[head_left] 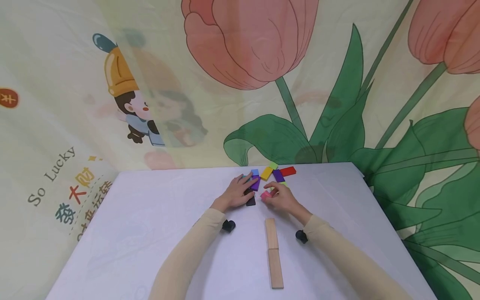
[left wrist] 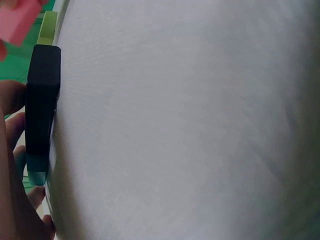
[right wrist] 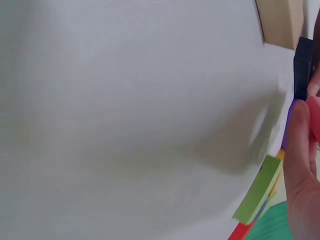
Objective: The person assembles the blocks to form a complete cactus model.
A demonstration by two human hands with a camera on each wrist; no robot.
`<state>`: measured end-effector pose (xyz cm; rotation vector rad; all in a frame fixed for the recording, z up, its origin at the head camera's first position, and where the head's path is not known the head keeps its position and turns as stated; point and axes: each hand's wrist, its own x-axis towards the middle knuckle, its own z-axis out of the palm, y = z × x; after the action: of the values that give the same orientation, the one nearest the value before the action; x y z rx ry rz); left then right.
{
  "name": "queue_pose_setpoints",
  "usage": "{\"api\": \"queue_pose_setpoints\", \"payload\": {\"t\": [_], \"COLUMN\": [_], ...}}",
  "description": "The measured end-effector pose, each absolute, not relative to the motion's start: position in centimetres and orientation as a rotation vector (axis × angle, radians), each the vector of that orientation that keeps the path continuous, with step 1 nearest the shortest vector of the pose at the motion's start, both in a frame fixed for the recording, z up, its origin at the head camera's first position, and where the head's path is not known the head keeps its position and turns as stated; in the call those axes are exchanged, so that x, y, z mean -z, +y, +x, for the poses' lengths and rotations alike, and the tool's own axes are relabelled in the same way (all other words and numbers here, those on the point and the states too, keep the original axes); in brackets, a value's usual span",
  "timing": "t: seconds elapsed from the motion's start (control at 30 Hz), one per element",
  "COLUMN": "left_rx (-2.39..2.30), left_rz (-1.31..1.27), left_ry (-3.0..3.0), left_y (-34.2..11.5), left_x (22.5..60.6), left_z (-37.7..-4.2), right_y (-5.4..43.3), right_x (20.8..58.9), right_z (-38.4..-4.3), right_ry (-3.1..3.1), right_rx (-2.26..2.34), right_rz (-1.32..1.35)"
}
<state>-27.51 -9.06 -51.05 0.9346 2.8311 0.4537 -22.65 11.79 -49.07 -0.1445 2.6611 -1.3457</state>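
Observation:
My left hand (head_left: 237, 192) lies over the left side of a cluster of coloured blocks, its fingers stretched forward. Under and beside it are a black block (head_left: 251, 202), a purple block (head_left: 256, 184) and a blue block (head_left: 255, 172). The left wrist view shows its fingers against the long side of the black block (left wrist: 41, 110). A pink block (head_left: 265, 195) is pinched between the thumb and fingers of my right hand (head_left: 281, 197), just right of the black block. In the right wrist view, the thumb partly hides the pink block (right wrist: 314, 117).
Behind the hands lie a yellow block (head_left: 266, 173), a red block (head_left: 288, 171), another purple block (head_left: 278, 176) and a lime green block (head_left: 273, 165). Two plain wooden planks (head_left: 275, 268) lie end to end nearer me on the white table (head_left: 150, 233). A flowered cloth hangs behind.

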Motion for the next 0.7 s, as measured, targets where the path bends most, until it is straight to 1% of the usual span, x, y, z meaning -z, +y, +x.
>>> {"api": "queue_pose_setpoints", "payload": {"t": [0.3,0.7], "left_rx": [-0.442,-0.444], "left_rz": [0.927,0.937], "left_ry": [2.832,2.830], "left_y": [-9.2,-9.1], "left_x": [50.9,51.1], "left_z": [-27.5,-27.5], "right_y": [13.1,13.5], "right_x": [48.7,50.0], "right_z": [-21.0,-20.1], "right_ry": [2.545,2.490], "right_rx": [1.343,1.362], "right_rz": [-0.152,-0.108]}}
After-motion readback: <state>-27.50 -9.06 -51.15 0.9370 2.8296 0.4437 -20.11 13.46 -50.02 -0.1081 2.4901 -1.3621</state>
